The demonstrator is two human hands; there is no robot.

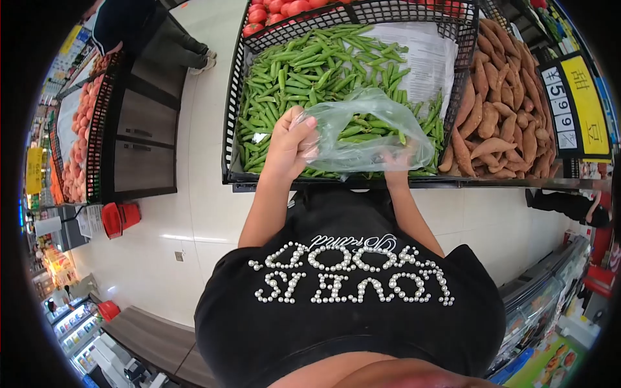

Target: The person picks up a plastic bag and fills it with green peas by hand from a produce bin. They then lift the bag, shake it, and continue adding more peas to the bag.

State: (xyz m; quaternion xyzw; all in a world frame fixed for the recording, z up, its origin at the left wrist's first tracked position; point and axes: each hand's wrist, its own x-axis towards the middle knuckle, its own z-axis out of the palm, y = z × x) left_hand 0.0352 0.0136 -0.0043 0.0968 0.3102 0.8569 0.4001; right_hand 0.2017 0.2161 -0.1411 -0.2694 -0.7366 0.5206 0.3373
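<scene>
A clear plastic bag with some green pea pods inside is held over a black crate of pea pods. My left hand is closed on the bag's left edge, thumb on top. On the right, my right hand is behind or inside the plastic, blurred by it, so its fingers are hard to make out. Under the bag lie more pods, and a white paper sheet lines the crate's right part.
Sweet potatoes fill the bin at right, beside a yellow price sign. Red tomatoes lie behind the crate. A person stands at the upper left, near another produce stand. Red baskets are at left.
</scene>
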